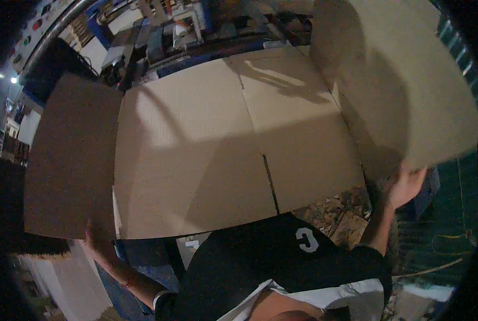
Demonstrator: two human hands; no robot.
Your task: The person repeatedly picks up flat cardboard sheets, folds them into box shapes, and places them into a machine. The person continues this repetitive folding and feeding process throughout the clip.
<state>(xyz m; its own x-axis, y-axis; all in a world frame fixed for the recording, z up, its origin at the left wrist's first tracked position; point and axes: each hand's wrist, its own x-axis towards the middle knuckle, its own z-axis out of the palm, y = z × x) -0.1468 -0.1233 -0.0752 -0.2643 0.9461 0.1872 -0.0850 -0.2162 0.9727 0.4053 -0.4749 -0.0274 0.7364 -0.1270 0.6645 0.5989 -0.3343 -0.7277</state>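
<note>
A large brown cardboard sheet point(196, 160) spreads across the view in front of my body. Its left panel point(73, 160) folds up and lies in shadow; the right panel point(437, 91) also stands raised, brightly lit along its outer part. Creases and a dark slot divide the middle. My left hand point(97, 249) grips the near edge of the left panel, thumb on the face, the other fingers mostly hidden behind. At the near edge of the right panel, my right hand point(407, 187) is closed on the board, its fingertips partly hidden.
Beyond the sheet stands machinery with blue frames point(182, 64) and rails. A metal tube point(57, 32) curves at the upper left, beside a panel with coloured buttons. Cardboard scraps point(338, 216) lie heaped below, near my right arm. Green corrugated sheeting point(437, 230) is at the right.
</note>
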